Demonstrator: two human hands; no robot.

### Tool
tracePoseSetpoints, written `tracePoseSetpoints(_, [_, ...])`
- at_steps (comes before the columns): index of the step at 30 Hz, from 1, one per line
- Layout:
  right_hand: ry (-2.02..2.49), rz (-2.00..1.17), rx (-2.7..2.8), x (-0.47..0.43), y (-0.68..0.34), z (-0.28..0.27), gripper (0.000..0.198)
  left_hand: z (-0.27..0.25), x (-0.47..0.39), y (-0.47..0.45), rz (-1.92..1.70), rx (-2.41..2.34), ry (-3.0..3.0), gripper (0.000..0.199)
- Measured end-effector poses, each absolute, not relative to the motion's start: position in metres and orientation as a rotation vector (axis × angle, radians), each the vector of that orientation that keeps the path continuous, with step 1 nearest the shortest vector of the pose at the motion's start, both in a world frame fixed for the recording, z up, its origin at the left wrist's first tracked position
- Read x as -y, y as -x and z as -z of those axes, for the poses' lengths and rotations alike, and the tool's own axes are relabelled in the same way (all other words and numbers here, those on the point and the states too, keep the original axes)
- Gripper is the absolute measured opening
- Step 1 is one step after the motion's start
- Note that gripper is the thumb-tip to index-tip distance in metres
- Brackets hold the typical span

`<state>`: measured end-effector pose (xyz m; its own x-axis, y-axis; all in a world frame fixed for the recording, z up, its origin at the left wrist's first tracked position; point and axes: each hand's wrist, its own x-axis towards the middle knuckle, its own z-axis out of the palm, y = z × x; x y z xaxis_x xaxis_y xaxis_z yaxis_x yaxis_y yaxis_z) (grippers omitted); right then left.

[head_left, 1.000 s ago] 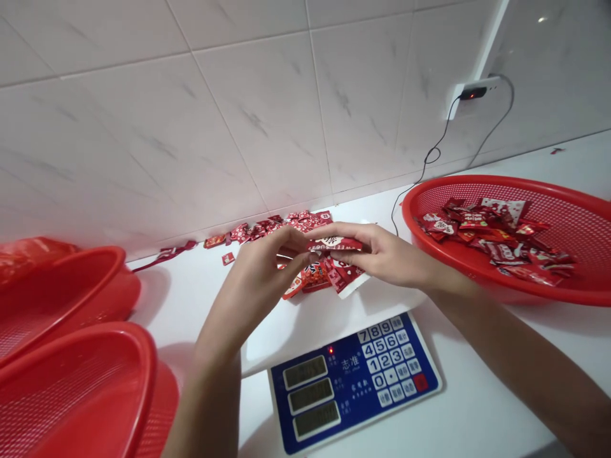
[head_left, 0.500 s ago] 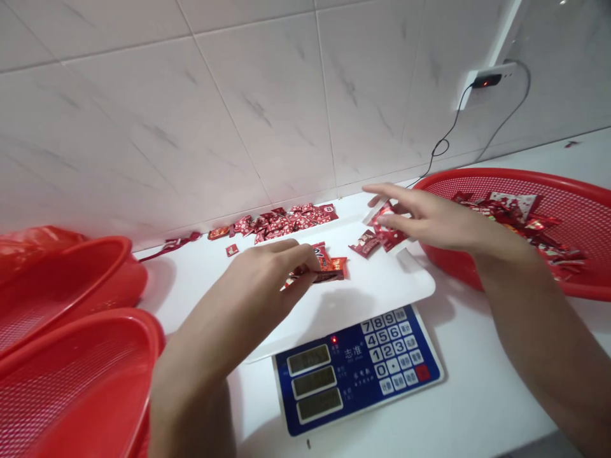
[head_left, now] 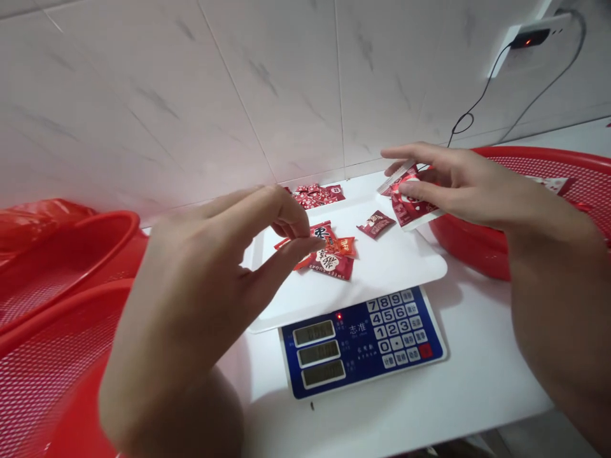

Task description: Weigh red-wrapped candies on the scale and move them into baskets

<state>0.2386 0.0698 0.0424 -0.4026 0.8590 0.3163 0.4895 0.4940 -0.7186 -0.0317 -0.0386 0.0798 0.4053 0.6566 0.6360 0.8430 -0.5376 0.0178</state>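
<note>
On the white weighing tray (head_left: 396,267) lies a small pile of wrapped candies (head_left: 331,261) in red, orange and dark red. Just above it hovers my left hand (head_left: 238,254), its fingers curled and the thumb slightly apart, with nothing visible between them. My right hand (head_left: 458,184) pinches a red candy packet (head_left: 413,200) with clear edges over the tray's right side; whether more than one is in the grip, I cannot tell. One dark red candy (head_left: 375,224) lies alone between the two hands. Below the tray is the scale's blue panel (head_left: 363,346) with keys and displays.
A red mesh basket (head_left: 468,254) stands to the right, partly behind my right arm. Two more red baskets (head_left: 90,235) are at the left, near a red plastic bag (head_left: 52,213). Small red packets (head_left: 319,195) lie along the tiled wall. A cord (head_left: 482,95) hangs from the socket.
My left hand has let go of a dark red candy, now lying flat on the pile, and drawn back. My right hand has lifted its packet slightly. The camera view has shifted.
</note>
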Motion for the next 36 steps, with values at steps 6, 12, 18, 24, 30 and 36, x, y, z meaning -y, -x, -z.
tracePoseSetpoints(6, [1.104,-0.680,2.056,-0.067,-0.237,-0.043,0.056,-0.074,0.034,0.030,0.804,1.238,2.360,0.026])
tracePoseSetpoints(12, [1.121,-0.632,2.072,-0.068,-0.236,-0.044,0.056,-0.076,0.034,0.027,0.816,1.256,2.325,0.021])
tracePoseSetpoints(18, [1.381,-0.592,2.452,-0.076,-0.245,-0.047,0.046,-0.062,0.015,0.030,0.919,1.474,2.570,0.039])
tracePoseSetpoints(24, [1.401,-0.668,2.679,-0.081,-0.239,-0.046,0.053,-0.010,-0.009,0.033,0.301,2.194,2.669,0.129])
tracePoseSetpoints(30, [1.160,-0.808,2.740,-0.082,-0.232,-0.040,0.068,0.011,-0.021,0.002,0.207,2.165,2.694,0.121])
tracePoseSetpoints(36, [0.897,-0.966,2.748,-0.082,-0.226,-0.033,0.073,0.019,-0.031,-0.024,0.351,1.955,2.640,0.075])
